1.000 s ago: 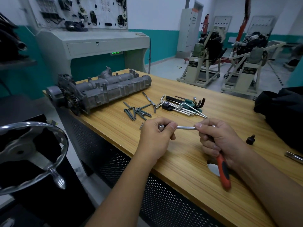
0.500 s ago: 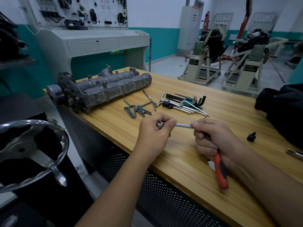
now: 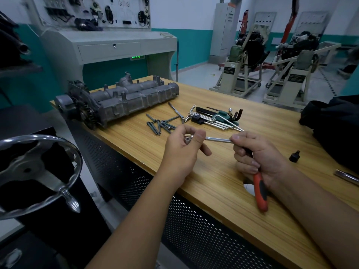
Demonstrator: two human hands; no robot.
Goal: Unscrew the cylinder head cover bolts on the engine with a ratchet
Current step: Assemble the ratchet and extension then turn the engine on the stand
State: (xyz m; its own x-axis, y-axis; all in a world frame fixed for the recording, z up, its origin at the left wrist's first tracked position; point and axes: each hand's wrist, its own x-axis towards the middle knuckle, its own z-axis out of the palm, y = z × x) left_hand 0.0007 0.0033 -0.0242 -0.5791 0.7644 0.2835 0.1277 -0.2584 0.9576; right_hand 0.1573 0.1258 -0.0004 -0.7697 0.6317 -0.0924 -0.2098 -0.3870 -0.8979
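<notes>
ratchet [image 3: 219,140] level, head leftward, handle rightward

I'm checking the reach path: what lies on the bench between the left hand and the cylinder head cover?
In the head view, loose bolts lie on the bench between the left hand and the cylinder head cover.

White walls with a teal lower band [image 3: 191,47]; grey console [image 3: 108,49] upper left, pale floor [image 3: 196,74] behind.

1. Even, fairly dim indoor light falls on the wooden bench [image 3: 223,183], whose top shows no glare.
2. Left of the bench, a steel handwheel [image 3: 38,171] carries bright highlights.
3. Beyond the bench, the background is soft and lines bow toward the edges.
</notes>
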